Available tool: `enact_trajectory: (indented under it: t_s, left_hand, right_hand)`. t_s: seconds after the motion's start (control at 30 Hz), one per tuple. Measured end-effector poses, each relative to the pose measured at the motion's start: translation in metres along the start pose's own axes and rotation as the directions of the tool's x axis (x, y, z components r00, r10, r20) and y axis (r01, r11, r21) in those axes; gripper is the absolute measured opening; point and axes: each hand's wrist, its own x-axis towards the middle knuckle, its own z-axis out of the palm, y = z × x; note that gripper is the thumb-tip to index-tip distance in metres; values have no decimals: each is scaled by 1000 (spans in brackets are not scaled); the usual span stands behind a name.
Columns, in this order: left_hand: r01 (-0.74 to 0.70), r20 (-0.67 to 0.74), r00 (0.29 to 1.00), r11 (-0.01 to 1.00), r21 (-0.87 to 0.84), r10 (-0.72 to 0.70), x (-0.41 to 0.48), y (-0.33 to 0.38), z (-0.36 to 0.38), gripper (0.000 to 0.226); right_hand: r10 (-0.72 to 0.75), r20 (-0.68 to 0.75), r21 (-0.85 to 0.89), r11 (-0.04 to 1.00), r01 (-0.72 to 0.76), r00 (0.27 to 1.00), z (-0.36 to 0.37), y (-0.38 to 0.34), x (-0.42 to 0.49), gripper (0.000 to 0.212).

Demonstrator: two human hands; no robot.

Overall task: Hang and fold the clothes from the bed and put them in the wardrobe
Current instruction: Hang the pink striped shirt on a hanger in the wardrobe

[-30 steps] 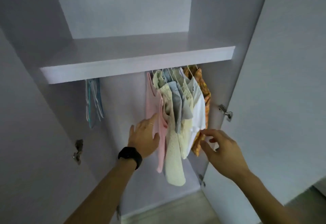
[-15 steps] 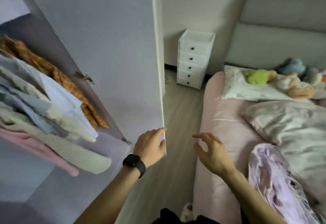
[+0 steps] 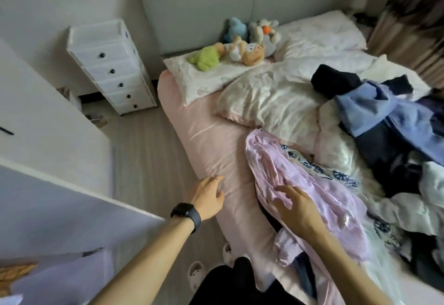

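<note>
**On the bed (image 3: 206,141), both hands open**

Near its left edge the left hand (image 3: 207,198), watch (image 3: 186,212) on the wrist, reaches palm-down, fingers loosely straight, holding nothing. Right of it, the right hand (image 3: 296,206) lies with fingers spread on the lilac garment (image 3: 312,184), gripping nothing. More clothes (image 3: 396,131) are heaped further right. Far left, a white drawer unit (image 3: 113,69) stands, drawers closed.

free: bare sheet (image 3: 209,141) along the bed (image 3: 171,112) left edge, floor (image 3: 144,158) strip beside it | blocked: lilac garment (image 3: 300,180) at near edge, duvet (image 3: 276,98) across the middle, clothes pile (image 3: 396,136) at right edge, soft toys (image 3: 240,50) at head end | beside bed: open wardrobe door (image 3: 60,208) left, drawer unit (image 3: 113,69) by head corner
</note>
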Motion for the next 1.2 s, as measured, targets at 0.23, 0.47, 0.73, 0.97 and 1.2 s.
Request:
enact_trajectory:
  t_s: [0.23, 0.47, 0.73, 0.97, 1.2]
  left_hand:
    - [-118, 133, 985, 989, 91, 106, 53, -4, 46, 53]
    - [-9, 174, 985, 990, 142, -16, 115, -21, 110, 55]
    - [217, 269, 929, 964, 155, -253, 192, -54, 254, 67]
    - [223, 310, 902, 940, 258, -300, 197, -59, 322, 74]
    - [276, 390, 854, 935, 222, -345, 183, -53, 282, 64]
  right_hand:
    - [220, -36, -21, 975, -221, 975, 0, 57, -7, 38]
    - [334, 46, -72, 941, -330, 941, 13, 134, 68, 46]
    - [351, 56, -178, 925, -337, 935, 72, 250, 202, 58]
    - [391, -112, -95, 911, -402, 913, 112, 292, 241, 27]
    - [155, -246, 77, 987, -140, 957, 83, 249, 212, 16]
